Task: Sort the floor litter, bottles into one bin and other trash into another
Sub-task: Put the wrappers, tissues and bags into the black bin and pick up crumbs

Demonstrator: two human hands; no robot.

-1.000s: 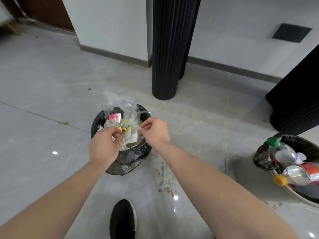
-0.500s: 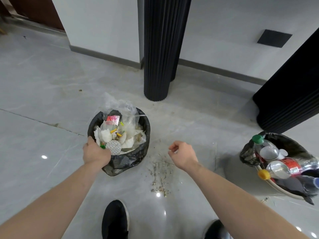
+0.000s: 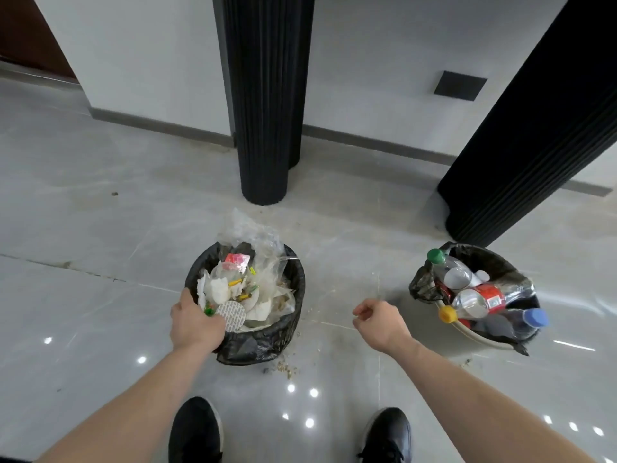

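A black-bagged trash bin [image 3: 257, 345] stands on the floor, heaped with paper scraps, wrappers and clear plastic film [image 3: 253, 238]. My left hand [image 3: 195, 324] grips its near-left rim, fingers curled over the edge. To the right a second bin [image 3: 494, 262] with a black liner holds several plastic bottles [image 3: 474, 302] with green, yellow and blue caps. My right hand [image 3: 380, 324] hovers between the two bins, fingers loosely curled with nothing in them.
Fine crumbs [image 3: 287, 367] lie on the grey tiles by the trash bin. Two black ribbed columns [image 3: 267, 128] [image 3: 534, 145] rise behind the bins before a white wall. My black shoes [image 3: 195, 429] [image 3: 387, 436] are at the bottom edge.
My right hand has drawn back from the trash bin to the right and now holds nothing. My left hand has dropped onto the bin's rim. The bottle bin has come further into view.
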